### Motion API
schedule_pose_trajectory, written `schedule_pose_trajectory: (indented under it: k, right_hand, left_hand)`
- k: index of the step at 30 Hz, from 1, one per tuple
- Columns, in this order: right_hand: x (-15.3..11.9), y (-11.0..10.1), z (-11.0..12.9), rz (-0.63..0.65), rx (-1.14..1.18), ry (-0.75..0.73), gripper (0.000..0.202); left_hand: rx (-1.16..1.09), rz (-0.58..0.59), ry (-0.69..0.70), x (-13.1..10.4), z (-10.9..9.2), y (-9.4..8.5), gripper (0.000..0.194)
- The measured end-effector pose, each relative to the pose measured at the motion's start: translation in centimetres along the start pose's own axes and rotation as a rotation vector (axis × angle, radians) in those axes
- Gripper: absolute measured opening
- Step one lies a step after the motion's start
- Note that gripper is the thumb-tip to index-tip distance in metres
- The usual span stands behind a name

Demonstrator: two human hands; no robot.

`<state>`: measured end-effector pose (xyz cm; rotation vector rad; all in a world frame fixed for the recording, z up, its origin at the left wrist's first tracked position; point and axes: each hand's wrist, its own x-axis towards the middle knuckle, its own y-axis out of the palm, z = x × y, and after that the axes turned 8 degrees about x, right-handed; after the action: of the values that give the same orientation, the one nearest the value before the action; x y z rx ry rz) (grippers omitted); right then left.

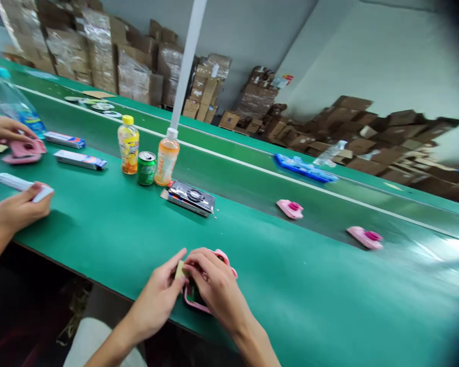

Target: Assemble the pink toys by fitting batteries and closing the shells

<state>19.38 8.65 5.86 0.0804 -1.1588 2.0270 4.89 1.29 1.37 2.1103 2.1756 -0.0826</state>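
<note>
My left hand (161, 293) grips a small flat pale-yellow piece (180, 270) between thumb and fingers, near the front edge of the green bench. Thumb and fingers of my right hand (214, 283) pinch together at the piece's right side. Beneath my right hand lies a pink plastic casing (196, 305) with a dark green inside, partly hidden by that hand. Its rounded pink top (226, 259) shows past my knuckles. Whether my left fingertips touch the casing, I cannot tell.
A co-worker's hand (21, 209) holds a white tube at left; another hand (11, 128) is by a pink casing (25, 151). Bottles (167, 158), a green can (147, 168) and a black device on a box (191, 196) stand ahead. Pink parts (290, 209) lie on the belt.
</note>
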Motion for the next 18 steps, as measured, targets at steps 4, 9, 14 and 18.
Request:
schedule_pose_trajectory:
  k: [4, 9, 14, 18]
  right_hand:
    - [0.2, 0.1, -0.9, 0.079, -0.138, -0.074, 0.02]
    - [-1.3, 1.5, -2.3, 0.027, -0.315, -0.302, 0.025]
    - [-2.8, 1.2, -0.1, 0.019, -0.375, -0.34, 0.032]
    - [-4.6, 0.3, 4.5, 0.055, -0.369, -0.276, 0.031]
  left_hand:
    - [0.095, -0.078, 0.048, 0.3, 0.2, 0.5, 0.061]
    - [-0.171, -0.098, -0.043, 1.0, -0.2, 0.3, 0.064]
    - [-0.558, -0.027, -0.13, 0.1, -3.0, -0.7, 0.039]
    - [-0.509, -0.138, -0.199, -0.2, -3.3, -0.7, 0.048]
